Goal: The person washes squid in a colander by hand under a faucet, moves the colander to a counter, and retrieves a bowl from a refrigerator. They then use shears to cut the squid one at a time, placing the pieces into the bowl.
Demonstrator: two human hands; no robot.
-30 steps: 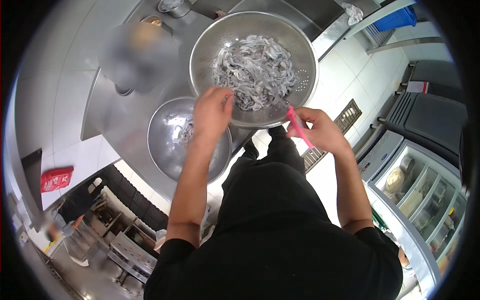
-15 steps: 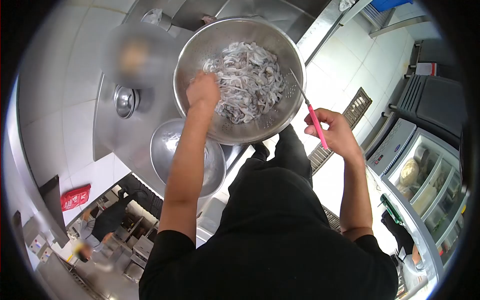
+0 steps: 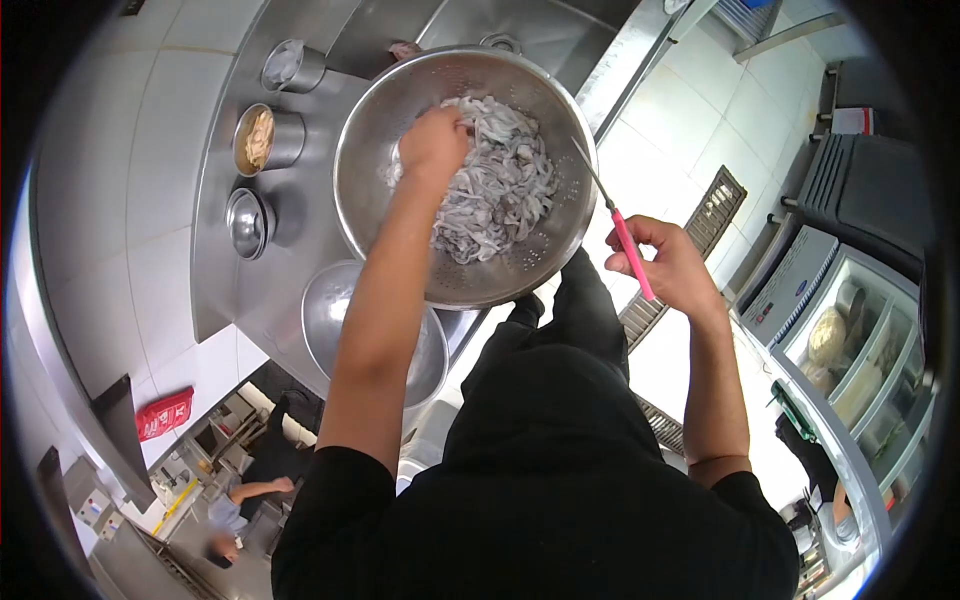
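Note:
A large steel colander (image 3: 365, 235) holds a heap of pale grey squid strips (image 3: 500, 200). My left hand (image 3: 433, 145) is down in the colander at the upper left of the heap, its fingers curled closed on some squid; the fingertips are partly hidden. Off the colander's right side, my right hand (image 3: 668, 265) grips a thin-bladed knife by its pink handle (image 3: 632, 255). The slim blade points up and left, over the colander's right rim.
Below the colander on the left is a steel bowl (image 3: 425, 365). Along the wall stand small stacked bowls (image 3: 248, 222) and two steel containers, one with yellowish food (image 3: 260, 140). A sink (image 3: 540, 45) lies behind. A glass-topped fridge (image 3: 850, 350) is at right; another person (image 3: 250, 490) works lower left.
My left hand has moved right and up within the squid, and the heap has shifted shape. The colander appears slightly lower and left in view. My right hand with the knife has barely moved.

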